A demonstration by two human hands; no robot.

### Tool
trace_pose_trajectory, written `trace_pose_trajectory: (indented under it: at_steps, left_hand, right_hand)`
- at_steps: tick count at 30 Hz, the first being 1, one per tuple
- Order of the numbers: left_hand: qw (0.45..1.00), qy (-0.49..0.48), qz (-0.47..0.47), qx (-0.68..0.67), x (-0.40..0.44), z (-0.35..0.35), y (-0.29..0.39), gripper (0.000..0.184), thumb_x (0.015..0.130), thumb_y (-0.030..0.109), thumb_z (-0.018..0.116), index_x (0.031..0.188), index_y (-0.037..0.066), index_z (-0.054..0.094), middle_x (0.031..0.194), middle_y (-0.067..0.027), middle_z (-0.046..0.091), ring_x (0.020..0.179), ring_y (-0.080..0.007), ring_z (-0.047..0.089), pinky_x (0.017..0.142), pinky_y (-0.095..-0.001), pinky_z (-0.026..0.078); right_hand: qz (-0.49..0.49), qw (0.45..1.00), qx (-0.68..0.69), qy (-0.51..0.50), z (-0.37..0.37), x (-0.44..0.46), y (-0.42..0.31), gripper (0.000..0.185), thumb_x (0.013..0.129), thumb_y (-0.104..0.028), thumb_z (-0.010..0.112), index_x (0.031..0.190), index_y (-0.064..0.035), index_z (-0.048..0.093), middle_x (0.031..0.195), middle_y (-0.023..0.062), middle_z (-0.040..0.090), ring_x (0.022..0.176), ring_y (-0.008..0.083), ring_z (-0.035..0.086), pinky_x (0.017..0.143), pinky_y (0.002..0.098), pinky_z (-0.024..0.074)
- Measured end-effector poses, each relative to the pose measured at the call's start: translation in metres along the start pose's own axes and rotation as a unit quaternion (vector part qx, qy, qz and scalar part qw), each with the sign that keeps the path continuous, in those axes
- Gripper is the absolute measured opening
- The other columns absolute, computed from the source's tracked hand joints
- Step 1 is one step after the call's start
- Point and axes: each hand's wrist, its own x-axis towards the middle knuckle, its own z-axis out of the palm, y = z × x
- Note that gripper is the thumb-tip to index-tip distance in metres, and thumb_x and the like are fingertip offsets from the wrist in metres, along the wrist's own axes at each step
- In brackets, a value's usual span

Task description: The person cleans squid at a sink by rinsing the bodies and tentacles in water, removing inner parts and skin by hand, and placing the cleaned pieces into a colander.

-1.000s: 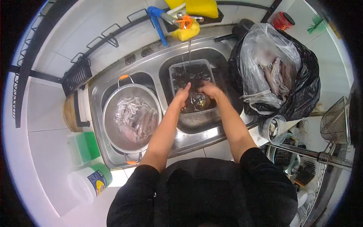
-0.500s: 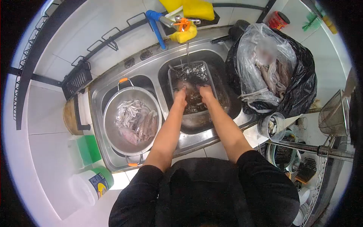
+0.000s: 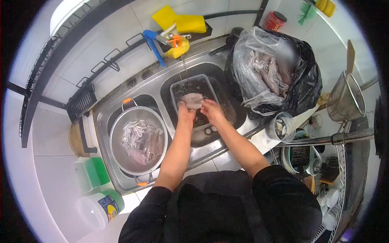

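With your left hand (image 3: 186, 111) and right hand (image 3: 213, 111) both pinching the squid piece (image 3: 192, 100), its slickness could drop it into the tub (image 3: 212, 90) in the right basin (image 3: 196, 140).

Bright light glints on the sink (image 3: 198, 154) below the fingers (image 3: 207, 104); up and right of them, blur veils part of the bag (image 3: 306, 79); edges bow into black.

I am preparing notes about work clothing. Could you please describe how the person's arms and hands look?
Plain black sleeves, with no visible marking, end near the elbows. The forearms below them are uncovered. The left hand and the right hand are bare, without gloves, and no watch or bracelet shows. Whether rings are worn, I cannot tell.
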Motion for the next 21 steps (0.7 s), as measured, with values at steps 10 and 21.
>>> trace_pose_trajectory:
  at_steps: [10,21]
  left_hand:
    - [0.966,-0.207,-0.117,0.099,-0.039,0.009,0.039,0.04,0.095,0.039,0.028,0.107,0.006,0.048,0.09,-0.0133,0.058,0.069,-0.0293,0.057,0.056,-0.039,0.049]
    - [0.985,-0.171,-0.005,0.034,-0.055,0.003,0.05,0.05,0.089,0.044,0.047,0.121,0.006,0.042,0.115,-0.0067,0.054,0.103,-0.0304,0.052,0.09,-0.0512,0.041]
  right_hand:
    - [-0.192,0.905,-0.32,-0.202,0.031,-0.041,-0.027,0.026,0.088,-0.028,0.057,0.107,-0.011,0.061,0.074,-0.0028,0.059,0.057,0.0048,0.051,0.05,0.0206,0.0425]
    - [-0.387,0.586,-0.677,-0.217,0.026,-0.085,-0.044,0.043,0.068,-0.009,0.056,0.11,-0.0125,0.057,0.099,0.0122,0.06,0.08,0.0287,0.06,0.074,0.0393,0.0495]
